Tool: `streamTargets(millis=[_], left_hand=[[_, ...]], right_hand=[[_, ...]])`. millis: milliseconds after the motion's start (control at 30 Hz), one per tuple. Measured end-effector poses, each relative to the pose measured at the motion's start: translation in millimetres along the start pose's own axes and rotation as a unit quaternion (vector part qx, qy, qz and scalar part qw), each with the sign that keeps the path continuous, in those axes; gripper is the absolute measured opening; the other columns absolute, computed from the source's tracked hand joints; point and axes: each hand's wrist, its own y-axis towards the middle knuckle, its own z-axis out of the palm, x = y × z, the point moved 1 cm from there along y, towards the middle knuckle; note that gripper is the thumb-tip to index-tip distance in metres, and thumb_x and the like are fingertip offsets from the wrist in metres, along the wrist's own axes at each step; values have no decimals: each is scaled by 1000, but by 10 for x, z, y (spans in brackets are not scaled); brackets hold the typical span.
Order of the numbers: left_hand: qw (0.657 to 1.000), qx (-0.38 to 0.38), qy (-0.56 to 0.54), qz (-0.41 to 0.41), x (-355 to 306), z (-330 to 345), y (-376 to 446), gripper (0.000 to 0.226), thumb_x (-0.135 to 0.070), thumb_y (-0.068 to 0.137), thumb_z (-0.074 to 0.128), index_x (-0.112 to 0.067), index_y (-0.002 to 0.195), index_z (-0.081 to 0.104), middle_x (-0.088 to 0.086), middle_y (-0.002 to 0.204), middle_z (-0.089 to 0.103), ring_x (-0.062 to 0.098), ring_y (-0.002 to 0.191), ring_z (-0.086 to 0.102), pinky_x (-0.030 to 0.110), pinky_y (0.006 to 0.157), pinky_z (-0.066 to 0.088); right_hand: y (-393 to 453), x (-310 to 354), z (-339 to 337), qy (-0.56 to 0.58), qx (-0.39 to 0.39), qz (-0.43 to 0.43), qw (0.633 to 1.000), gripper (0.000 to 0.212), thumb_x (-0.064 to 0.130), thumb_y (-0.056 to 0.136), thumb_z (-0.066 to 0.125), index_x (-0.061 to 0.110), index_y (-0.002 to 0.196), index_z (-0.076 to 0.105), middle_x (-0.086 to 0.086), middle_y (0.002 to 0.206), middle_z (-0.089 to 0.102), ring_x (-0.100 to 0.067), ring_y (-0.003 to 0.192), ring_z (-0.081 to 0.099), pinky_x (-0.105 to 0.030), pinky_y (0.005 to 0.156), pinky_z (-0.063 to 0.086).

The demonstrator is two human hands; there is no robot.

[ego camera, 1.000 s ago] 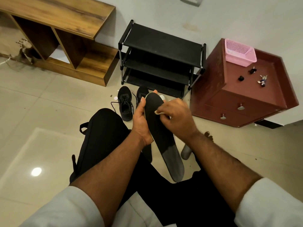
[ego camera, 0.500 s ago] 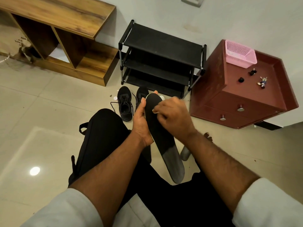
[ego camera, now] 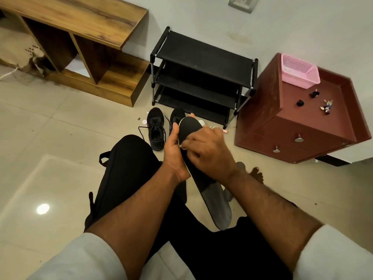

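Note:
A long black insole (ego camera: 214, 201) with a grey heel end is held up in front of my lap. My left hand (ego camera: 174, 156) grips its left edge, thumb along the rim near the toe end. My right hand (ego camera: 207, 152) lies over the front half, fingers curled and pinching a small pale piece (ego camera: 184, 146) against the insole's surface. A black sneaker (ego camera: 155, 129) with loose laces stands on the floor just beyond my hands. A second one (ego camera: 177, 116) beside it is partly hidden by the insole.
A black three-tier shoe rack (ego camera: 201, 77) stands against the wall. A maroon drawer cabinet (ego camera: 298, 126) at the right carries a pink basket (ego camera: 299, 70) and small items. A wooden shelf unit (ego camera: 80, 47) is at the left. Small bits lie on the tiled floor near the shoes.
My right hand has slid toward the toe end of the insole, carrying the small pale piece. My left hand and the insole have stayed about where they were.

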Motion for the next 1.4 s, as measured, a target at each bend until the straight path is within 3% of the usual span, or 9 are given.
streamTargets(millis=[267,533,633,767,900,1067,1133,1333,1400], left_hand=[[1000,20,9,-5,99,54,16,70,-71,90,36,-18,127,65,19,125,64,36,115,61,55,98,46],[1000,11,-2,-5,65,19,31,63,-70,86,48,-17,106,76,13,111,69,29,110,64,44,97,47],[1000,19,-5,-8,84,74,18,67,-70,89,43,-15,118,70,16,114,69,31,105,67,46,91,50],[1000,14,7,-19,101,83,40,72,-75,87,36,-20,119,70,19,122,66,38,114,61,58,96,46],[1000,-1,-9,-3,35,88,31,75,-73,89,34,-14,103,78,17,111,70,32,98,69,46,90,50],[996,-34,-67,47,-77,-4,149,81,-73,88,35,-6,117,70,14,119,69,35,117,61,52,109,38],[996,-30,-66,58,-78,2,167,83,-74,88,33,-4,100,77,17,111,71,34,109,65,54,107,39],[989,9,-117,85,-95,42,113,85,-78,80,45,-11,132,57,18,130,62,37,121,58,57,112,33],[993,22,-88,81,-38,72,97,87,-76,78,47,-13,138,51,17,134,59,38,124,56,59,111,32]], right_hand=[[267,-301,-76,-44,-11,96,994,17,17,87,55,19,94,70,3,94,66,-18,89,56,-29,77,27],[108,-40,22,-1,-13,0,1000,17,15,87,56,14,93,72,0,90,67,-19,87,57,-33,76,36],[230,-215,-18,-50,-12,31,998,15,16,87,57,17,93,71,2,92,67,-18,85,55,-28,76,25],[309,-421,-89,-78,9,59,995,16,15,86,58,17,95,71,1,92,67,-22,87,58,-34,73,33],[27,-374,-102,-77,54,49,994,29,24,90,43,17,97,70,0,89,65,-22,86,57,-35,74,36],[-577,-209,-139,29,17,122,992,16,16,82,60,21,89,74,10,90,68,-15,89,59,-31,77,35],[-741,-131,-216,186,-77,263,944,20,1,77,69,20,83,75,18,86,68,-7,89,61,-25,82,44],[-1042,105,-295,586,-218,536,568,16,-7,75,65,7,79,71,-2,77,72,-17,76,69,-27,69,57],[-1023,155,-251,592,-269,566,507,14,-7,79,64,5,86,67,-1,77,72,-18,75,70,-32,70,58]])
